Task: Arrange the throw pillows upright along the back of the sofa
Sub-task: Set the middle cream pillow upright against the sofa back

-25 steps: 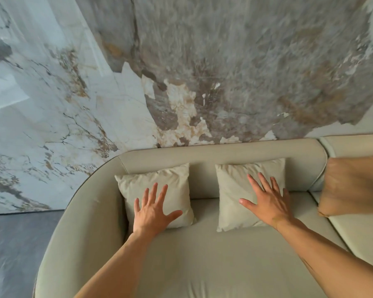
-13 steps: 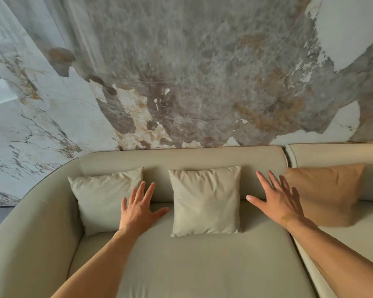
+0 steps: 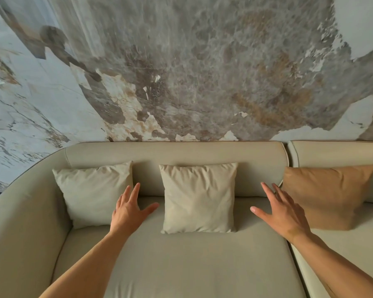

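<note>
Three throw pillows stand upright against the back of the beige sofa [image 3: 181,153]. A cream pillow [image 3: 91,192] leans in the left corner, a second cream pillow [image 3: 199,197] stands in the middle, and a tan pillow [image 3: 329,194] stands at the right, across the seam between two sofa sections. My left hand [image 3: 129,209] hovers open between the two cream pillows, fingers spread, holding nothing. My right hand [image 3: 282,211] is open too, between the middle pillow and the tan one, its fingers just short of the tan pillow's left edge.
A curved sofa arm [image 3: 19,222] wraps around on the left. A marble-patterned wall [image 3: 192,72] rises directly behind the backrest. A second sofa section [image 3: 342,250] joins on the right at a seam. Wide seat cushion lies in front of the pillows.
Both hands have come off the two cream pillows and shifted right relative to them. The view has turned right, bringing the tan pillow fully into sight. The pillows stay upright.
</note>
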The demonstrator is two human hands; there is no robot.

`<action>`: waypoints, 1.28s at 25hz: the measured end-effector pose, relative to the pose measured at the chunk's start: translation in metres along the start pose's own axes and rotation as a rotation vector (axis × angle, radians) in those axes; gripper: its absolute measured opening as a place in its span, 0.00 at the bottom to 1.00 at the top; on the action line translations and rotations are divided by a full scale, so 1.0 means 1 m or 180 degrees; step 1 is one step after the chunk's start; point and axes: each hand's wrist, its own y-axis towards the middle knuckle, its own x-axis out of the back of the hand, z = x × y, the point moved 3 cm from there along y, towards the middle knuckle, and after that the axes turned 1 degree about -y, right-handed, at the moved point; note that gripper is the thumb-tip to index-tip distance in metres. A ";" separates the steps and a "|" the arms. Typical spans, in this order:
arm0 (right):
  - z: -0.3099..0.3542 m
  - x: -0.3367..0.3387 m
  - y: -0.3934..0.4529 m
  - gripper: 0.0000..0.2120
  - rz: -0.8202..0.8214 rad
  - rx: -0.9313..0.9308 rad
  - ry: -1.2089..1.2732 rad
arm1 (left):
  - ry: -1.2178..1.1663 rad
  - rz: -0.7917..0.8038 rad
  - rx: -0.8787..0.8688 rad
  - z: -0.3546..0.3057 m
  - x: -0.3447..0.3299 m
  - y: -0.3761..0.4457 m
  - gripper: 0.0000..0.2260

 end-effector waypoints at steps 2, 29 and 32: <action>0.002 -0.010 0.009 0.41 0.0055 0.0002 0.0051 | -0.0233 0.0071 0.0069 0.007 -0.012 0.022 0.45; -0.023 -0.331 0.220 0.55 0.1478 -0.0848 0.3369 | -0.1808 0.1336 0.0527 0.083 -0.304 0.218 0.52; -0.024 -0.323 0.226 0.55 0.1363 -0.0788 0.3461 | -0.1871 0.1152 0.0437 0.073 -0.303 0.220 0.52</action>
